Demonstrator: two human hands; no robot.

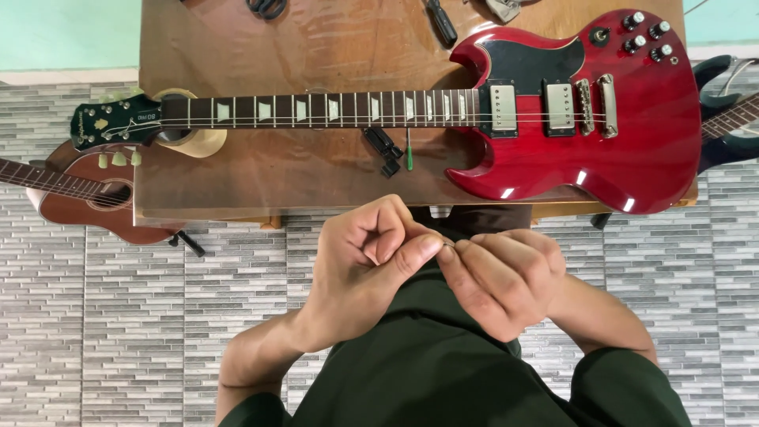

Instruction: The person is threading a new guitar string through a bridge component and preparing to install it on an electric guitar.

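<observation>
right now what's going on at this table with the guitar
A person stands at a wooden table where a red electric guitar lies flat, its neck propped on a roll of tape. Both hands are off the guitar, held together in front of the body: the left hand and right hand pinch something tiny between their fingertips, too small to identify. A green screwdriver and a small black tool lie beside the neck.

One camera only, worn on the person's head, looking straight down from close above; the wooden desk (316,47) fills the upper frame, tiled floor (118,316) below it.
</observation>
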